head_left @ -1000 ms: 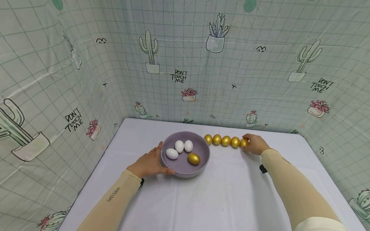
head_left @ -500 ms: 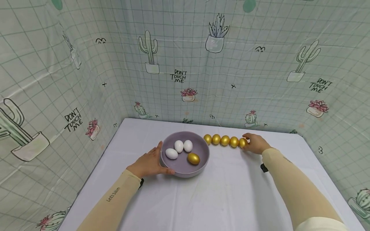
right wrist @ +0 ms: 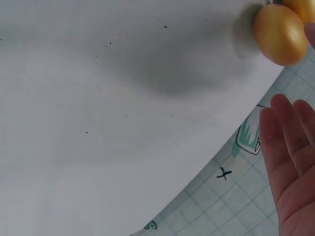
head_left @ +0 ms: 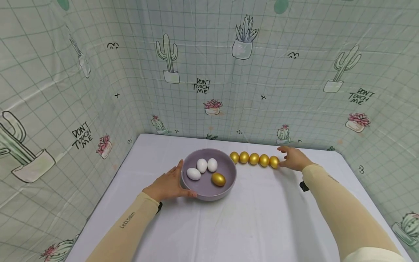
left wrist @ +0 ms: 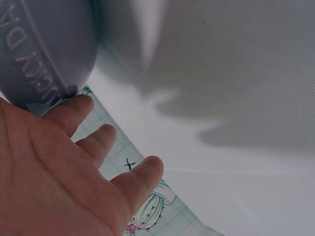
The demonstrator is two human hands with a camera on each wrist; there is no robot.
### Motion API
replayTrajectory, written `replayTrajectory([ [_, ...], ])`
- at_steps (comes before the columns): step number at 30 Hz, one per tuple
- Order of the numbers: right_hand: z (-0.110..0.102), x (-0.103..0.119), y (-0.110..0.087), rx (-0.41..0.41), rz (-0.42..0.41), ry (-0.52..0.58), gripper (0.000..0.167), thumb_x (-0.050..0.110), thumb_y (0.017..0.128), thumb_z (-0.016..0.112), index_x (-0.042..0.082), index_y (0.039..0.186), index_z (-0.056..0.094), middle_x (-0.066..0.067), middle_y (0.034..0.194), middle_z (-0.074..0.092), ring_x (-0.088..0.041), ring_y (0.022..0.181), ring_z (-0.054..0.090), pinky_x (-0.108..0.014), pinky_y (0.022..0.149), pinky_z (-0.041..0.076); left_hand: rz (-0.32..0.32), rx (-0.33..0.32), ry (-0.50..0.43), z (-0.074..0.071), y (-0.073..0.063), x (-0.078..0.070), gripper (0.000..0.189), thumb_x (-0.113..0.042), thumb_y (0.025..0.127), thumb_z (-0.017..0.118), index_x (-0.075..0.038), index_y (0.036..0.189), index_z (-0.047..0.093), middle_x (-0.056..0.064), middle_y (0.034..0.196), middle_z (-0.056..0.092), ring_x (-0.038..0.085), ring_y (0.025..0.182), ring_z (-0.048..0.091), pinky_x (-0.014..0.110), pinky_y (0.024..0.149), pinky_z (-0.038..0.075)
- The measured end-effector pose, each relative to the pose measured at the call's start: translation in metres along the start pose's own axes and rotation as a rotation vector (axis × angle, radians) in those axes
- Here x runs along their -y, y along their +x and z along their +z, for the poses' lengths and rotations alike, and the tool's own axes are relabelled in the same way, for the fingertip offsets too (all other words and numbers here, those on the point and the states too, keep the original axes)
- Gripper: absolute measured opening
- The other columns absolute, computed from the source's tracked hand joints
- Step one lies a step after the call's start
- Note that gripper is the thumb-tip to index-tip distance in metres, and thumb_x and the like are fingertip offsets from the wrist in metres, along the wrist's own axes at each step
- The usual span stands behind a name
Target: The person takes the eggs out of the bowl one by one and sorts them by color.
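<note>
White table (head_left: 248, 225) stretched before the bowl (head_left: 206, 190). The left hand (head_left: 167, 185), fingers spread wide, rested against its left side. Inside I saw three white eggs (head_left: 202, 165) and a gold egg (head_left: 218, 179). Right of it, the right hand (head_left: 295, 159), fingers parted, held nothing, thumb just beside a row of five gold eggs (head_left: 254, 158). Behind, the table's edge fronted the cloth (head_left: 262, 120).

Glossy metallic-looking finish seen on gold eggs (head_left: 254, 159), far right; smooth surface, raised lettering (left wrist: 35, 73) noted on bowl (head_left: 207, 188); creased cloth seen on far backdrop (head_left: 212, 63).
</note>
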State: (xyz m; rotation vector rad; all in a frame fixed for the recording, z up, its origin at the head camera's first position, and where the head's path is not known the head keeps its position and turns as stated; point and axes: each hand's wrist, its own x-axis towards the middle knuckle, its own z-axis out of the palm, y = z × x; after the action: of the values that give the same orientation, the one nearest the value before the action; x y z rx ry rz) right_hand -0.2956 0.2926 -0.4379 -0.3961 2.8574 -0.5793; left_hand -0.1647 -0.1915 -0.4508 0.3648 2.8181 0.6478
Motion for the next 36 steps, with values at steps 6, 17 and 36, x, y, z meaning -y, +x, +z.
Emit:
replayTrajectory([
  [6, -0.004, 0.004, -0.001, -0.002, -0.028, 0.010, 0.070, 0.012, 0.084, 0.078, -0.009, 0.142, 0.045, -0.035, 0.137, 0.048, -0.049, 0.114, 0.058, -0.057, 0.092, 0.048, 0.002, -0.005, 0.000, 0.000, 0.000, 0.000, 0.142, -0.080, 0.066, 0.072, 0.000, 0.159, 0.002, 0.022, 0.158, 0.029, 0.034, 0.146, 0.026, 0.057, 0.112, 0.028],
  [17, -0.009, 0.013, 0.003, -0.002, -0.035, 0.002, 0.069, 0.014, 0.087, 0.076, -0.004, 0.145, 0.043, -0.033, 0.141, 0.046, -0.047, 0.118, 0.056, -0.056, 0.093, 0.048, 0.000, -0.008, 0.003, 0.000, 0.000, 0.000, 0.141, -0.080, 0.066, 0.072, 0.000, 0.159, 0.002, 0.022, 0.159, 0.027, 0.034, 0.146, 0.026, 0.056, 0.111, 0.029],
  [36, -0.014, 0.060, 0.014, -0.031, -0.154, -0.033, 0.070, 0.014, 0.087, 0.078, 0.001, 0.147, 0.045, -0.023, 0.144, 0.049, -0.038, 0.116, 0.060, -0.054, 0.095, 0.047, 0.007, -0.009, 0.005, 0.001, 0.001, 0.001, 0.141, -0.080, 0.066, 0.072, 0.001, 0.159, 0.003, 0.022, 0.158, 0.028, 0.034, 0.146, 0.026, 0.056, 0.111, 0.029],
])
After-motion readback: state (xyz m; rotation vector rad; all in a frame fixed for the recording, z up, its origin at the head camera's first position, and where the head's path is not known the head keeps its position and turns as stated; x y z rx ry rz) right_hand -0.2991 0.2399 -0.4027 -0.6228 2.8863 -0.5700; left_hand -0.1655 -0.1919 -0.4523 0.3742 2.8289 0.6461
